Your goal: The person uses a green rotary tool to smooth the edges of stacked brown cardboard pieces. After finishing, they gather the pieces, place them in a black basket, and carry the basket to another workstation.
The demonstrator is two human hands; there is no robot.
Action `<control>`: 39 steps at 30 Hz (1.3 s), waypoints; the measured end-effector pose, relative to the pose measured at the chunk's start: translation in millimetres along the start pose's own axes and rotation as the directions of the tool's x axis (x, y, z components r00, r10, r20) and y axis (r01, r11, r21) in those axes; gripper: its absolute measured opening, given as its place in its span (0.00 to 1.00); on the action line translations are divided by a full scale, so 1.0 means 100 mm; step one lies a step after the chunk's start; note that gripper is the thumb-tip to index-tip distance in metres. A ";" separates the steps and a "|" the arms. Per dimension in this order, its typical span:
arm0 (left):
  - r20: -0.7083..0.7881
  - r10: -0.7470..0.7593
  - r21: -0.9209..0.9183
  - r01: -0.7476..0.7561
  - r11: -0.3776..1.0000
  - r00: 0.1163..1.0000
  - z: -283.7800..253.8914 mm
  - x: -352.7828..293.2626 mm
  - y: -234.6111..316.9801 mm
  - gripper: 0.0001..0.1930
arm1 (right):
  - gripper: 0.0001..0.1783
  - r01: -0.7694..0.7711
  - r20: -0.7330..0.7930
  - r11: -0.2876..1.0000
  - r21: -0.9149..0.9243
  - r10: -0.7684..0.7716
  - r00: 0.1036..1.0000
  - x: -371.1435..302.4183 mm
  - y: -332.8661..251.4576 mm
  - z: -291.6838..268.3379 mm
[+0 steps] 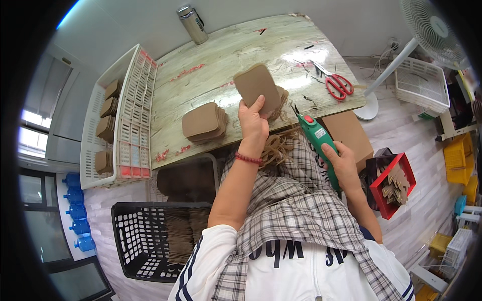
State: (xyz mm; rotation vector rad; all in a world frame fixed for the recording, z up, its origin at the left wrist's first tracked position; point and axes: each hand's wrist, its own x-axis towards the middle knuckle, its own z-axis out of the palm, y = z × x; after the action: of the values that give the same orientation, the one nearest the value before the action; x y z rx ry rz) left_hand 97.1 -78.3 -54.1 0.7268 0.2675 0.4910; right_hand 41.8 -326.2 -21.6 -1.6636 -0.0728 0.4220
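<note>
My left hand [252, 123] grips a stack of brown cardboard tags [257, 85] by its near edge, held just above the front edge of the wooden table [226, 55]. My right hand [343, 165] holds a green powered hand tool [317, 136] with a red button, its thin tip pointing at the stack's right side. A bundle of tan strings [276, 147] hangs below the stack over my checked apron. A second pile of brown tags [203, 122] lies on the table to the left of my left hand.
Red-handled scissors [335, 82] lie at the table's right. A metal flask [193, 24] stands at the far edge. A white crate [113, 115] with tag piles sits left, a black basket [150, 236] below it, a red bin [394, 185] and fan [432, 30] at right.
</note>
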 end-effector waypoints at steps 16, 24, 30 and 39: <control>0.101 -0.207 -0.272 0.227 0.935 0.973 0.08 -0.22 -0.29 0.22 | 0.17 0.038 -0.029 0.999 0.040 -0.036 0.999 0.07 -0.18 0.07; 0.148 -0.294 -0.091 0.309 0.947 0.944 0.01 -0.41 -0.41 0.19 | 0.18 0.030 -0.094 0.998 0.049 -0.025 0.995 0.14 -0.31 0.03; 0.198 -0.310 0.095 0.296 0.950 0.930 -0.13 -0.41 -0.24 0.18 | 0.17 0.003 -0.021 0.999 0.037 -0.002 1.000 0.09 -0.36 -0.11; 0.276 -0.442 0.524 0.252 0.814 0.854 -0.41 -0.19 0.19 0.22 | 0.17 -0.007 0.103 0.993 -0.119 0.019 0.994 -0.04 -0.33 -0.36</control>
State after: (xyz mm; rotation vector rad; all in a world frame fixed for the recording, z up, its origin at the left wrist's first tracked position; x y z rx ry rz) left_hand 58.0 -52.5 -69.6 1.2058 0.1426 -0.0986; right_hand 55.8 -356.5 13.7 -1.7585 -0.1675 0.5230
